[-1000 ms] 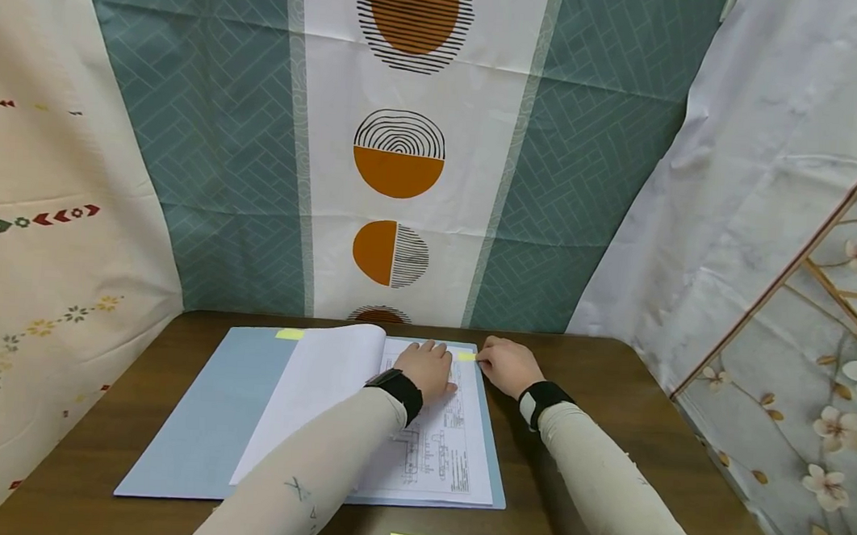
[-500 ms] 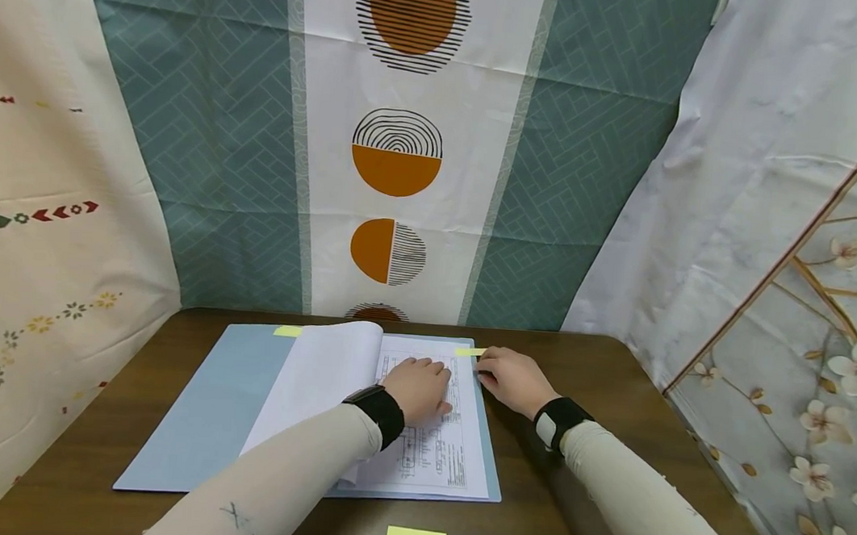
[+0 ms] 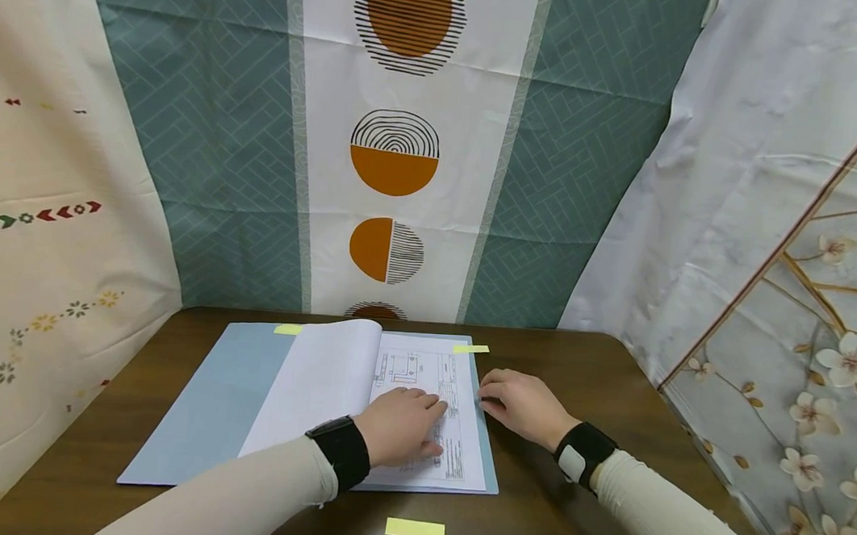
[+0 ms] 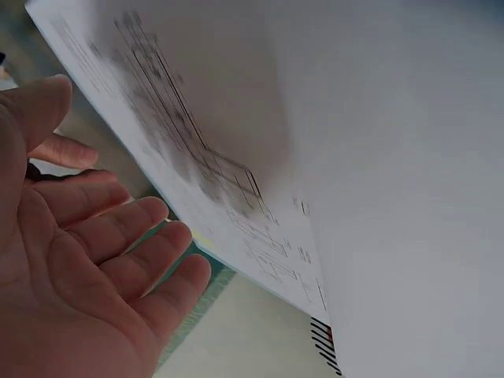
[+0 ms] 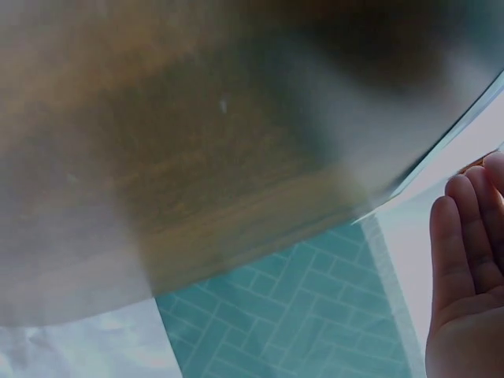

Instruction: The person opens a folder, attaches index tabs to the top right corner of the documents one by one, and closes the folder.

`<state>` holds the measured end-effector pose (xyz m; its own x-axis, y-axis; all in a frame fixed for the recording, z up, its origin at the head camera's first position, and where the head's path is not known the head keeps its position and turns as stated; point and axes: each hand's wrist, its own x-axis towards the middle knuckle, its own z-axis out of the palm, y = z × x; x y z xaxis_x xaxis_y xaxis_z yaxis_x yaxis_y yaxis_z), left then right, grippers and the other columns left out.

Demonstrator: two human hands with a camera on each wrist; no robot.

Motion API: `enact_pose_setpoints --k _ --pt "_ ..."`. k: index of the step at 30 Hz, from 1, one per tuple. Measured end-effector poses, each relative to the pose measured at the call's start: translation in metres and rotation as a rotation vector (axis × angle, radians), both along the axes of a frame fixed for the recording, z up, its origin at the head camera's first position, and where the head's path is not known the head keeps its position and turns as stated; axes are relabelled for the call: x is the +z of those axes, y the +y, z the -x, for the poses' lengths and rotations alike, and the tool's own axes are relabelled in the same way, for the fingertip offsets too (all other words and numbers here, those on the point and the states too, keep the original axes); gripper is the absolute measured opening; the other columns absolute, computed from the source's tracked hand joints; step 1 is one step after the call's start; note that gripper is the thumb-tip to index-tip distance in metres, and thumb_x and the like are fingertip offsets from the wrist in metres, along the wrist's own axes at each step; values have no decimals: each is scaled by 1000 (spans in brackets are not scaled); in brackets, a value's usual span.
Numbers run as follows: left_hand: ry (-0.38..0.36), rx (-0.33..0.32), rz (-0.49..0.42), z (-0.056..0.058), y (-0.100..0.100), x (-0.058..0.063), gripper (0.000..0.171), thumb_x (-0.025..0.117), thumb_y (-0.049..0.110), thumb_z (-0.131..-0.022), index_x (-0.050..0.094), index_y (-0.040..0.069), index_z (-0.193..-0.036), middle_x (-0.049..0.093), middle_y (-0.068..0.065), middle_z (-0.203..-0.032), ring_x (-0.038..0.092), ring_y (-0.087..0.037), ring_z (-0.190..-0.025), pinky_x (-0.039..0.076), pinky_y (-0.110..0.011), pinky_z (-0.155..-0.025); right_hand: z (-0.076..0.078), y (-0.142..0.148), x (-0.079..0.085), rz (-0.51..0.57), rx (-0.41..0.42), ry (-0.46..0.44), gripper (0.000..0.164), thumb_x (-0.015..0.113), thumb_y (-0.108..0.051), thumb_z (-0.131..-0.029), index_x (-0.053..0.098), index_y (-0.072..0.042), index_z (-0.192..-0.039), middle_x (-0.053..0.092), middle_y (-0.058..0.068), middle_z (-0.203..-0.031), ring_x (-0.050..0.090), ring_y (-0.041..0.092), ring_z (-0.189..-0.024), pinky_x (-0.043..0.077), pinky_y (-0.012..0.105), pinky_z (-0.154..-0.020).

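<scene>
A blue folder (image 3: pixel 195 417) lies spread on the table with a stack of printed drawing sheets (image 3: pixel 455 455) on its right side. A blank white page (image 3: pixel 314 375) is turned over to the left. My left hand (image 3: pixel 400 428) is over the drawing sheet, and its fingers look relaxed and hold nothing in the left wrist view. At the folder's right edge is my right hand (image 3: pixel 523 406); the right wrist view shows its fingers fairly straight, with nothing in them. Above it, a yellow sticky note (image 3: pixel 471 349) sticks out past the sheet's top right edge.
Another yellow sticky note (image 3: pixel 288 329) is at the folder's top left. A yellow sticky pad (image 3: pixel 415 530) lies on the brown table (image 3: pixel 583 364) near its front. Patterned cloths (image 3: pixel 609 148) hang behind and at both sides.
My right hand has let go of the sticky note at the top right and moved toward me. My left hand has slid down the sheet toward me, uncovering more of the drawing.
</scene>
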<state>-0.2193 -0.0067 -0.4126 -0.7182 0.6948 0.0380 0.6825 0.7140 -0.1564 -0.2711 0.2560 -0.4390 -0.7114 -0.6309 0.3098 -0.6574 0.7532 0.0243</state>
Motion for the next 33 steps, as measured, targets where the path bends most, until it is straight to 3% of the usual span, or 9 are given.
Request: enact_pose_setpoints --k 9,18,26,33 --pt "-30 -79 -36 -24 -14 -6 68 65 58 -88 58 15 -140 60 2 -136 55 -17 -126 40 -37 -104 -27 -3 0 -11 38 -37 24 77 -27 -86 77 -19 -110 64 -9 -111 59 8 -93 50 26 -88" --pt "-22 -150 -88 -39 -22 -8 64 69 54 -87 60 15 -136 62 2 -132 58 -15 -121 43 -34 -101 -52 -2 1 12 77 -55 20 77 -28 -86 76 -22 -105 63 -13 -106 58 4 -90 51 23 -82" --pt "-35 -140 -92 -40 -26 -9 65 70 54 -86 61 15 -137 61 3 -133 57 -15 -122 42 -35 -103 -71 3 3 36 123 -82 15 78 -28 -85 75 -24 -99 63 -15 -104 58 2 -89 51 23 -81" --pt "-39 -119 -103 -39 -27 -12 63 71 53 -85 61 16 -136 61 3 -133 57 -16 -121 42 -34 -103 -78 7 0 30 188 -94 16 80 -28 -84 74 -27 -98 63 -18 -103 57 -1 -90 50 20 -81"
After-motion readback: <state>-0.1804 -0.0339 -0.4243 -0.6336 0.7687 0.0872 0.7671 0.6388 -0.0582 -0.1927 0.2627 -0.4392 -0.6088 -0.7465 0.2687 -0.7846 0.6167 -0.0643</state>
